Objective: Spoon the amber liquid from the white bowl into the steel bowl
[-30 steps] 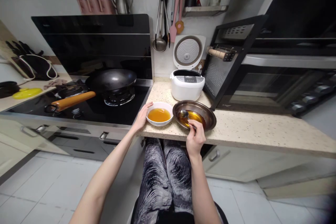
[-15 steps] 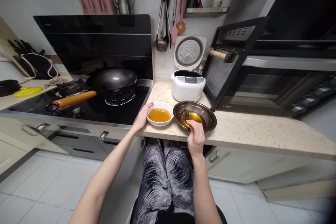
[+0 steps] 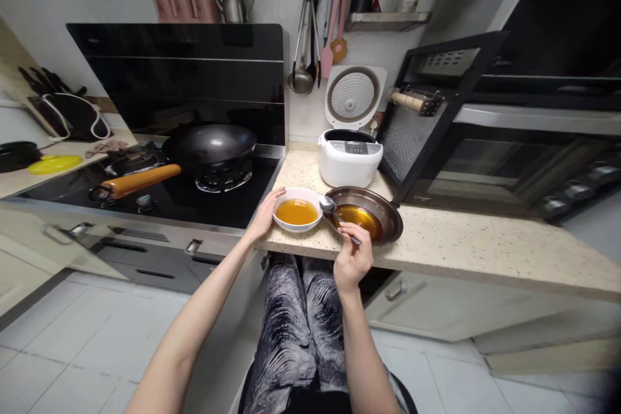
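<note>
My left hand (image 3: 265,213) holds the left rim of a white bowl (image 3: 297,228), its fingers along the outer edge. Amber liquid (image 3: 296,212) fills much of that bowl. My right hand (image 3: 354,255) is closed around the handle of a metal spoon (image 3: 327,204). The spoon's head is raised between the two vessels, over the left rim of a dark metal basin (image 3: 389,218). A shallower pool of amber liquid (image 3: 361,218) lies in the basin, beneath the spoon handle. Bowl and basin sit side by side on the speckled counter (image 3: 451,239).
Behind the basin stands a white rice cooker (image 3: 350,162) with its lid up. A wok (image 3: 213,145) with a wooden handle (image 3: 140,181) rests on the stove at left. An oven (image 3: 509,162) and a black rack (image 3: 412,103) stand at right. Utensils (image 3: 310,45) hang above.
My right hand has lifted the spoon out of the basin's liquid and shifted it left toward the white bowl. My left hand stays on the bowl. The view has shifted slightly.
</note>
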Available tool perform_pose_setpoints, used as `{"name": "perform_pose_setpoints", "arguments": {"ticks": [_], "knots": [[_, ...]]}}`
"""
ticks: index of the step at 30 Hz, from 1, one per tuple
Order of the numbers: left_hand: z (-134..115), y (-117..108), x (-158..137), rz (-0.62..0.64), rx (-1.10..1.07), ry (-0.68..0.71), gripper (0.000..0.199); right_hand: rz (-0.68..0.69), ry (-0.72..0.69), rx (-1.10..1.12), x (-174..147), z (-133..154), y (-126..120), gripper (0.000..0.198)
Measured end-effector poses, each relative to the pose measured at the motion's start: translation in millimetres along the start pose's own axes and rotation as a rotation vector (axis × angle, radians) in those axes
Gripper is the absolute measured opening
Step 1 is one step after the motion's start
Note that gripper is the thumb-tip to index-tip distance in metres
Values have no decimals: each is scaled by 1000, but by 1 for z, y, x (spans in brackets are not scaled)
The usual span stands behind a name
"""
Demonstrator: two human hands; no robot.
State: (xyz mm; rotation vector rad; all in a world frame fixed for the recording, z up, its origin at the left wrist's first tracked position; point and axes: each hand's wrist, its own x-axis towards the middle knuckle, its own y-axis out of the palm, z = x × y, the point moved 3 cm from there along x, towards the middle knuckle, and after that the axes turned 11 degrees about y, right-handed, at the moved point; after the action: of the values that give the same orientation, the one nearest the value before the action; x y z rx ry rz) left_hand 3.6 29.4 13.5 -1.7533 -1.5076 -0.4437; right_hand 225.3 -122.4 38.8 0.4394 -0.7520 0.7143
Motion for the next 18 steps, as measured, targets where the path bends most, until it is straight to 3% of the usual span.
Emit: {"name": "perform_pose_setpoints", "arguments": {"ticks": [7, 18], "knots": [[1, 2, 0, -17, -17, 5, 50, 199, -5, 4, -15, 4, 34, 17], [-1, 2, 0, -10, -17, 4, 50, 255, 47, -38, -22, -12, 50, 17]]}}
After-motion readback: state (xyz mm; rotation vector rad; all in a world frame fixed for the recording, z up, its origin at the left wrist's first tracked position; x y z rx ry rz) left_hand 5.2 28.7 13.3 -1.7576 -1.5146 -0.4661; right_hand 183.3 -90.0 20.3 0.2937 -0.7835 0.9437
